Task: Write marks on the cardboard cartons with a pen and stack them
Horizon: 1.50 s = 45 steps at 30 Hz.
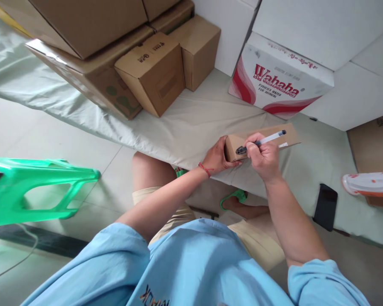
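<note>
A small brown cardboard box (232, 142) with a raised flap lies on the cloth-covered surface before me. My left hand (217, 156), a red string at its wrist, grips the near left end of this box, with the fingers curled round its edges. In my right hand (262, 155) is a pen (271, 137) with a pale barrel and dark ends, pinched between thumb and fingers. The pen slants down to the left, its lower end at the box's face beside a dark patch. Whether that patch is ink or part of the pen, I cannot tell.
Brown cartons (153, 72) are stacked at the back left. Behind the small box stand a Wahaha water carton (279, 80) and large white boxes (309, 27). A black phone (326, 207) lies on the right near the cloth's edge. A green plastic stool (51, 170) stands left.
</note>
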Tool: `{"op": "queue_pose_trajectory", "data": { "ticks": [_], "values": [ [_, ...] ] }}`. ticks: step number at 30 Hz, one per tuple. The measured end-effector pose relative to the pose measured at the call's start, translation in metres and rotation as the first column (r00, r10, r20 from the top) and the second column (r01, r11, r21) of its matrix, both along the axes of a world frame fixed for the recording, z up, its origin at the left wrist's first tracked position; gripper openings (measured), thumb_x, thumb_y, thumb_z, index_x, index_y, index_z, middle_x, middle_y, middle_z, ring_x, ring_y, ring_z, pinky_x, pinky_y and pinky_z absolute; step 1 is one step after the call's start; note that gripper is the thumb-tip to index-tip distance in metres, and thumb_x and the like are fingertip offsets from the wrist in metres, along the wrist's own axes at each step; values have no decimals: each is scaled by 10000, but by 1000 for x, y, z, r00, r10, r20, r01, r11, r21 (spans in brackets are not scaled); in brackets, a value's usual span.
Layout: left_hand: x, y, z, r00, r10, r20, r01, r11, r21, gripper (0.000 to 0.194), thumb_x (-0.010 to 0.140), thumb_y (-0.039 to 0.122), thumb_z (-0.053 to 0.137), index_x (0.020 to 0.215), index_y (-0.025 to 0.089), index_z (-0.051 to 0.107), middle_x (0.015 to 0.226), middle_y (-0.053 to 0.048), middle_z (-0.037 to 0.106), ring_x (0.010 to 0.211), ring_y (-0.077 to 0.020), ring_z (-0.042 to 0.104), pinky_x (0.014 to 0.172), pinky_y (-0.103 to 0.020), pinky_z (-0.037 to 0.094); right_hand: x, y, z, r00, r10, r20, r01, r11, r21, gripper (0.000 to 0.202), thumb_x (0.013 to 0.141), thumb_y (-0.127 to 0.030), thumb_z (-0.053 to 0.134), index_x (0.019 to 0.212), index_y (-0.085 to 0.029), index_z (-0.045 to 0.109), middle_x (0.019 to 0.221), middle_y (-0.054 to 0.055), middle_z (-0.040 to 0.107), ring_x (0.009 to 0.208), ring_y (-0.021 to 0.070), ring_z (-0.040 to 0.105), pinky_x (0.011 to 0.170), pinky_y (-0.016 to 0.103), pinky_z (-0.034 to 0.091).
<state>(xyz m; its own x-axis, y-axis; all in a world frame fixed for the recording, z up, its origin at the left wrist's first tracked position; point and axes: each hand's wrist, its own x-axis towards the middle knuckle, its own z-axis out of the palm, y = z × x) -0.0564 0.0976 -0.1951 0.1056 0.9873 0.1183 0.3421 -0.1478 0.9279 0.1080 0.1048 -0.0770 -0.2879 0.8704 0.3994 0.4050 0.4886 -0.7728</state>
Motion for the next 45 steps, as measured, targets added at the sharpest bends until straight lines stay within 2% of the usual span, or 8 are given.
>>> {"op": "queue_pose_trajectory", "data": {
  "ticks": [14,19,26,31,35,41,45],
  "values": [
    [-1,0,3,1000,-5,6,5,1000,-11,1074,646,548,993,1487,207,419,1415,-161,679,1296,-374,691,1060,-488,579,1,0,-4,999,-14,-36,14,1000,-7,217,969,-258,575,770,-235,658,619,-43,567,580,127,543,618,271,438],
    [0,0,1,1000,-7,13,7,1000,3,1051,656,541,986,1492,239,425,1422,-149,680,1302,-373,690,1069,-490,573,0,0,-1,1000,-2,5,2,1000,-12,229,967,-286,576,759,-238,660,599,-44,555,563,127,532,602,273,431],
    [0,1,0,1000,-5,16,5,1000,12,1066,645,567,987,1487,233,426,1424,-151,678,1307,-376,686,1073,-494,573,3,-3,-4,996,-92,-9,92,992,85,210,948,-251,579,759,-235,668,676,-22,654,600,134,574,635,289,453],
    [0,0,0,1000,1,10,-1,1000,3,1064,645,545,996,1487,235,425,1407,-149,686,1287,-374,696,1057,-494,579,5,-3,-10,996,-61,-63,62,998,21,218,975,-283,583,785,-242,683,616,-38,577,576,136,549,619,282,453],
    [0,0,0,1000,3,3,-3,1000,-1,1060,640,534,999,1480,242,422,1406,-143,684,1284,-372,698,1044,-487,582,4,-3,-4,999,-38,-24,38,999,6,201,955,-273,587,779,-242,680,589,-49,554,553,130,530,614,277,456],
    [0,1,-1,1000,4,14,-4,1000,4,1064,638,535,997,1480,241,417,1411,-145,684,1290,-377,695,1052,-494,582,4,-3,1,998,-58,40,55,996,71,218,930,-272,577,730,-240,657,631,-27,620,560,131,548,601,280,451],
    [0,0,0,1000,1,20,-1,1000,14,1075,638,530,995,1487,227,409,1418,-149,678,1303,-375,689,1064,-493,581,7,-1,-5,997,-66,-28,68,996,52,216,948,-263,570,760,-237,672,633,-32,606,565,130,540,606,281,440]
  ]
}}
